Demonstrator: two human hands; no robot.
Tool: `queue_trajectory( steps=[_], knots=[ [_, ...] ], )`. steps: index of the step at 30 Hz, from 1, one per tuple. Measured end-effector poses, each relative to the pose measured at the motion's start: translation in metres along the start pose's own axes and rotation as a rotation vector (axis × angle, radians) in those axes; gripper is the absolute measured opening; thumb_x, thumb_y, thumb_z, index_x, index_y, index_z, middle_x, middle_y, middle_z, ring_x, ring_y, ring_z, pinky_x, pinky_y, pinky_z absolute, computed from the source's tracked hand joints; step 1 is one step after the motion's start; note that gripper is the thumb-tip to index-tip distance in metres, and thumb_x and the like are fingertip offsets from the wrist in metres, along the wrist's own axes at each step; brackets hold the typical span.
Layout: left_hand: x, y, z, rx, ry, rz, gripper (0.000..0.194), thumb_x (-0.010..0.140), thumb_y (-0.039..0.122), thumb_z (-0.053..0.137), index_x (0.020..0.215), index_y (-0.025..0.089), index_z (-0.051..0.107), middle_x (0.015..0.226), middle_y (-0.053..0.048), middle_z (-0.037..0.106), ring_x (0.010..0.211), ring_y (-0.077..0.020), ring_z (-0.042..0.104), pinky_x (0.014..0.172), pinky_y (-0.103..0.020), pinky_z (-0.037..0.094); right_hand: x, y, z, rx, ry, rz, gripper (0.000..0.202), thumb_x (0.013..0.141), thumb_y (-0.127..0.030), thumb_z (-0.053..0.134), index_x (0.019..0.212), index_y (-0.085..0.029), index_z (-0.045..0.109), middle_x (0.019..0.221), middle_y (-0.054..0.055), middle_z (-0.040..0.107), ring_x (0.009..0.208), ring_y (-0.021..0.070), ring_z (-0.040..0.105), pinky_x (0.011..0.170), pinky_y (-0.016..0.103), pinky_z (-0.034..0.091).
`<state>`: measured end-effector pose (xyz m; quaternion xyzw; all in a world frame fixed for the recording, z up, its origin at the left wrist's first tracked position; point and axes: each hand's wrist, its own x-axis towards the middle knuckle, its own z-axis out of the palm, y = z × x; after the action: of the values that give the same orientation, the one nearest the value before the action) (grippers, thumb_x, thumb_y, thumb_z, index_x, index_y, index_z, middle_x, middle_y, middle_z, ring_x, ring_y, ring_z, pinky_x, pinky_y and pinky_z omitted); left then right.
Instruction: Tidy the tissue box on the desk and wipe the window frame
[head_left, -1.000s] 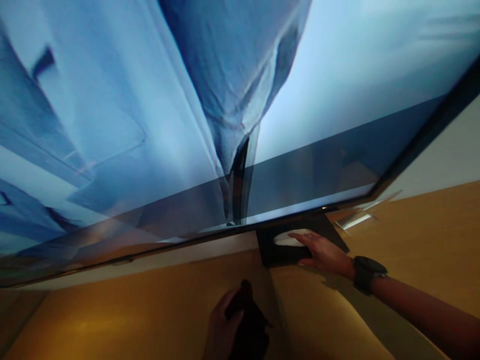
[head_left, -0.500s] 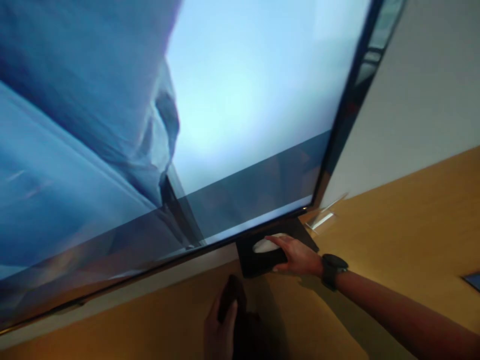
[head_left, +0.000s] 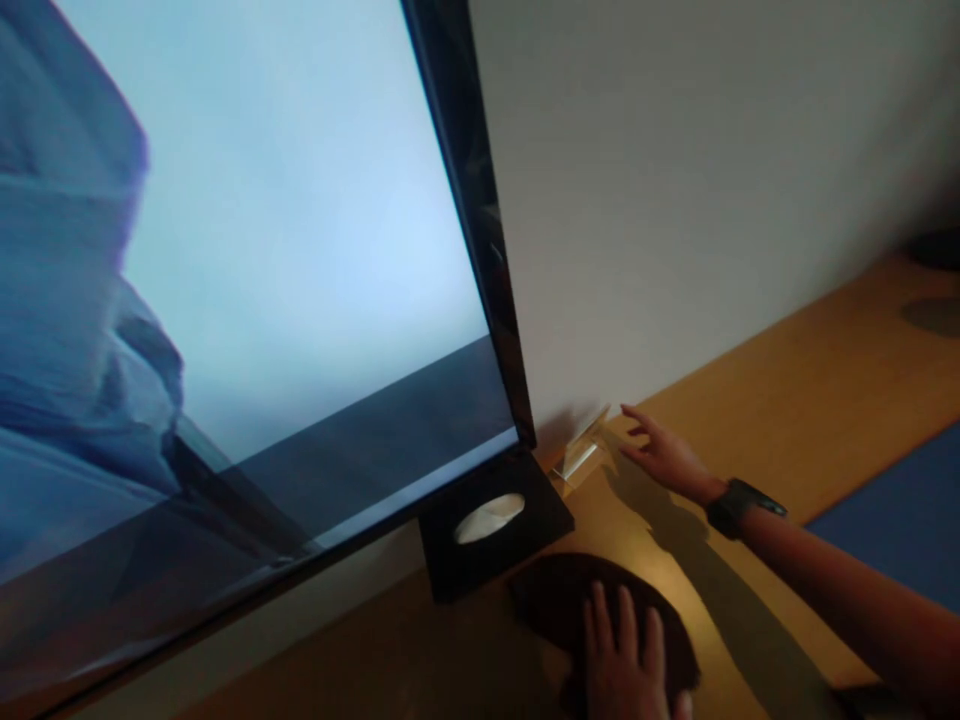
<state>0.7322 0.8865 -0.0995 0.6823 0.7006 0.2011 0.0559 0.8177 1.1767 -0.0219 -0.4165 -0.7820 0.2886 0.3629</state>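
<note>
My right hand [head_left: 664, 455] hovers with fingers stretched apart, near a clear acrylic stand [head_left: 583, 455]; it holds nothing. A dark watch [head_left: 742, 507] sits on that wrist. Lower down, my left hand [head_left: 628, 650] lies with straight, slightly spread fingers over a dark brown piece of what looks like cloth [head_left: 544, 600]. Just left of it is a black tissue box [head_left: 457, 575] with a white tissue [head_left: 491, 517] showing in its oval opening.
A large lit screen [head_left: 300, 200] fills the left, its lower right corner above the tissue box. The wooden surface [head_left: 832, 360] runs along a pale wall [head_left: 675, 180]. At right lies a blue panel [head_left: 892, 510]; a dark object [head_left: 936, 248] stands far right.
My right hand has left the tissue box and moved right, past the acrylic stand. My left hand has come further into view with fingers spread over the brown cloth. The view has swung right.
</note>
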Motion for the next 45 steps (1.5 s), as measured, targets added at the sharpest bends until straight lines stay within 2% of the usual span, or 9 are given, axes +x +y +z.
queue_trajectory(
  steps=[3,6,10,14,18,23,29,36,45],
  knots=[
    [0.013,0.014,0.017,-0.051,-0.147,0.253,0.056,0.084,0.037,0.055,0.14,0.029,0.049,0.149,-0.006,0.039,0.136,-0.0385,0.037,0.104,-0.055,0.046,0.039,0.006,-0.005,0.024,-0.173,0.002,0.06,0.076,-0.032,0.062,0.132,-0.012,0.052,0.11,0.014,0.062,0.075,0.017,0.061,0.071,0.033,0.053],
    [0.018,0.011,0.019,-0.153,-0.235,0.168,0.048,0.083,0.036,0.058,0.13,0.031,0.059,0.14,-0.005,0.051,0.128,-0.0351,0.049,0.103,-0.049,0.049,0.044,0.007,-0.008,0.023,-0.32,-0.039,0.034,0.078,-0.03,0.063,0.106,-0.011,0.064,0.095,0.009,0.065,0.08,0.0166,0.061,0.078,0.033,0.051],
    [0.037,0.015,-0.015,-0.331,-0.053,-0.208,0.055,0.081,0.021,0.054,0.135,0.029,0.056,0.142,-0.003,0.05,0.13,-0.0264,0.048,0.112,-0.043,0.042,0.024,0.017,-0.011,-0.029,-0.356,-0.132,0.033,0.076,-0.033,0.066,0.101,-0.012,0.065,0.094,0.01,0.063,0.088,0.0209,0.058,0.087,0.042,0.047],
    [0.101,0.041,-0.046,-0.257,0.103,-0.271,0.059,0.082,0.013,0.046,0.14,0.023,0.05,0.146,-0.006,0.045,0.134,-0.0277,0.042,0.114,-0.045,0.036,0.024,0.018,0.0,0.0,-0.488,-0.238,0.037,0.08,-0.026,0.062,0.114,-0.011,0.061,0.111,0.013,0.061,0.102,0.0212,0.057,0.09,0.038,0.048],
    [0.168,0.055,-0.033,0.006,0.094,-0.359,0.056,0.083,0.007,0.041,0.138,0.014,0.052,0.143,-0.015,0.046,0.126,-0.0375,0.044,0.107,-0.055,0.037,0.037,0.021,0.001,-0.026,-0.633,-0.28,0.026,0.093,-0.031,0.049,0.093,-0.011,0.067,0.078,0.007,0.063,0.073,0.0158,0.059,0.074,0.032,0.049],
    [0.188,0.042,-0.022,0.164,0.142,-0.607,0.052,0.082,0.002,0.039,0.132,0.006,0.056,0.122,-0.022,0.056,0.107,-0.035,0.053,0.093,-0.051,0.044,0.053,0.054,-0.05,-0.085,-0.681,-0.313,0.039,0.09,-0.04,0.042,0.066,-0.014,0.059,0.06,0.007,0.055,0.054,0.0144,0.047,0.059,0.029,0.04],
    [0.211,0.001,-0.014,-0.411,0.421,-0.578,0.048,0.083,0.011,0.049,0.13,0.007,0.057,0.132,-0.016,0.055,0.125,-0.0235,0.049,0.113,-0.039,0.034,0.062,0.096,-0.082,0.006,-0.8,-0.368,0.045,0.089,-0.05,0.042,0.069,-0.017,0.065,0.069,0.009,0.063,0.062,0.0197,0.057,0.058,0.029,0.043],
    [0.262,0.016,0.01,-0.251,-0.139,-0.081,0.045,0.069,0.008,0.056,0.105,0.029,0.073,0.125,0.001,0.063,0.114,-0.0265,0.049,0.097,-0.046,0.043,0.062,0.102,-0.083,0.089,-0.892,-0.457,0.042,0.093,-0.043,0.04,0.088,-0.018,0.073,0.093,0.011,0.067,0.088,0.023,0.063,0.081,0.034,0.047],
    [0.21,0.035,-0.021,0.054,-0.276,-0.16,0.044,0.073,0.005,0.046,0.099,0.028,0.074,0.108,-0.004,0.067,0.097,-0.0272,0.051,0.078,-0.043,0.043,0.055,0.106,-0.087,0.209,-0.957,-0.527,0.026,0.092,-0.026,0.047,0.088,-0.02,0.072,0.099,0.006,0.067,0.092,0.0162,0.063,0.082,0.026,0.049]
  ],
)
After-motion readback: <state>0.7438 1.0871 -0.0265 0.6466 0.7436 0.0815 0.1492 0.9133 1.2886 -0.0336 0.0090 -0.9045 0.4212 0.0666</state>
